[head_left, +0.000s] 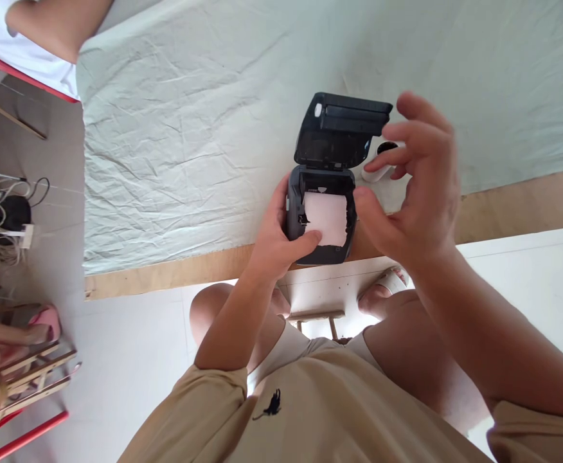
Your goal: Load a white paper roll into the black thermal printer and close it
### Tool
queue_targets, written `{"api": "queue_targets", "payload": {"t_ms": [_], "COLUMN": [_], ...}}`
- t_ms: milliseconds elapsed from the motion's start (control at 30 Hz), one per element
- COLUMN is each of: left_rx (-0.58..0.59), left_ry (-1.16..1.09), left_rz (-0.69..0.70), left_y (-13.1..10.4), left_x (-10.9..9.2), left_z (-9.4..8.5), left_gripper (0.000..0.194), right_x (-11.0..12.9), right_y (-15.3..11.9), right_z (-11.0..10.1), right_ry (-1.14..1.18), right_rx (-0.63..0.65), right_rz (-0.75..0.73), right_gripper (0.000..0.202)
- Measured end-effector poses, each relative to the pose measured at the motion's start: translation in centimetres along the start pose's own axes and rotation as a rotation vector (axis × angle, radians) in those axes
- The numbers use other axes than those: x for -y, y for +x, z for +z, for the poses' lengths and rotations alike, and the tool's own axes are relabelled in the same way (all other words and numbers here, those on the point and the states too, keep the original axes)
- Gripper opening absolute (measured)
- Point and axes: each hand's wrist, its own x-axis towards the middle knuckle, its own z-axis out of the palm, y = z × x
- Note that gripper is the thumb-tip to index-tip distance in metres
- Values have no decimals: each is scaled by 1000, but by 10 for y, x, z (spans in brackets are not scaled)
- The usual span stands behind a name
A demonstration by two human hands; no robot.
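A small black receipt printer [322,256] is tilted toward me at the table's near edge, its lid [342,132] swung up and back. White paper [327,215] with a ragged right edge lies over the open paper bay. My left hand [281,241] wraps round the printer's left side, its thumb pressing on the paper. Just right of the printer, my right hand [421,186] is raised with fingers apart and holds nothing; its thumb is close to the bay's right rim. Behind those fingers, a white paper roll [376,172] with a dark core is partly hidden.
A wrinkled pale green cloth [189,148] covers the table, with a bare wooden edge [166,269] toward me. Another person's arm [54,29] rests at the upper left. Tangled cables [9,218] and wooden chair slats [38,373] are at the left.
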Motion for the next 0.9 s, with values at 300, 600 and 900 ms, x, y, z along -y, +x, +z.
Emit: {"api": "queue_targets", "payload": {"t_ms": [300,600,900], "left_rx": [1,-95,-133], "left_ry": [8,-65,-192], "left_rz": [-12,-111,-55], "left_y": [0,0,4], "left_x": [2,-7,-6], "left_z": [-4,9,14], "left_gripper": [111,75,53], "right_x": [5,-4,-7], "right_y": [-14,-11,-9], "right_z": [5,5,7], "right_ry": [240,388,369], "right_rx": [39,352,354], "right_rz": [192,593,568], "right_gripper": [20,57,47]}}
